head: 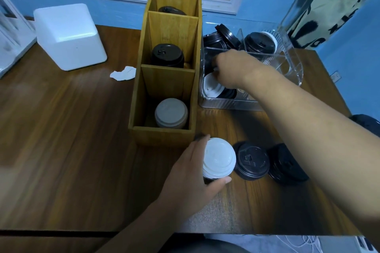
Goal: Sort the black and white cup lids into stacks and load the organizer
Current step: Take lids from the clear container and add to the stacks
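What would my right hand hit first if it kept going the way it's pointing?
Likely the black lids at the left end of the clear bin, just ahead of the right hand; then the bin wall beside the wooden organizer. Depth is unclear.

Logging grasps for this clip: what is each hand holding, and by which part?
The left hand grips the white lid stack by its sides. The right hand reaches into the clear bin; its hold cannot be told.

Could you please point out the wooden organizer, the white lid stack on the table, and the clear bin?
wooden organizer (162, 136): head view, front wall.
white lid stack (219, 157): head view, top lid's face.
clear bin (226, 104): head view, near wall.
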